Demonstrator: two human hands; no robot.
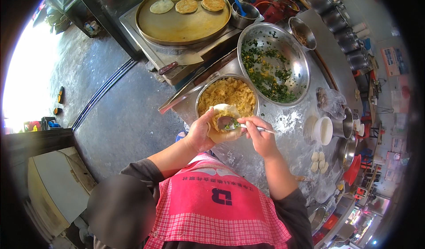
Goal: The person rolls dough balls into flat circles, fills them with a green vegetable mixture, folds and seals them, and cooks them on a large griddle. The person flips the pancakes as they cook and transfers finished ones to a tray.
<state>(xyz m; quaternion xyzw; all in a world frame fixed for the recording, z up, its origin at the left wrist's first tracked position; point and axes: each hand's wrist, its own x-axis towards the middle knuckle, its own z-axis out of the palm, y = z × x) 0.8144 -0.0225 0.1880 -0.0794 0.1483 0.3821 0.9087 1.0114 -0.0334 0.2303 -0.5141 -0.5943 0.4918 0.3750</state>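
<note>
My left hand (201,131) holds a round dough wrapper (221,137) with yellow filling on it, over the near edge of a metal bowl of yellow shredded filling (229,91). In my right hand (260,136) is a metal spoon (228,124), its bowl resting on the filling in the wrapper, with bits of chopped greens on it. Beyond, to the right, a large steel bowl (300,68) holds chopped greens with yellow bits. Several flat round cakes (186,6) lie on the far part of a round griddle (176,28).
A wooden-handled scraper (168,68) lies at the griddle's near edge. Right of my hands, several dough pieces (319,162), a white bowl (322,131) and a plastic bag (332,102) rest on the floured metal table (282,159). A steel pot with a blue-handled utensil (245,15) stands beside the griddle.
</note>
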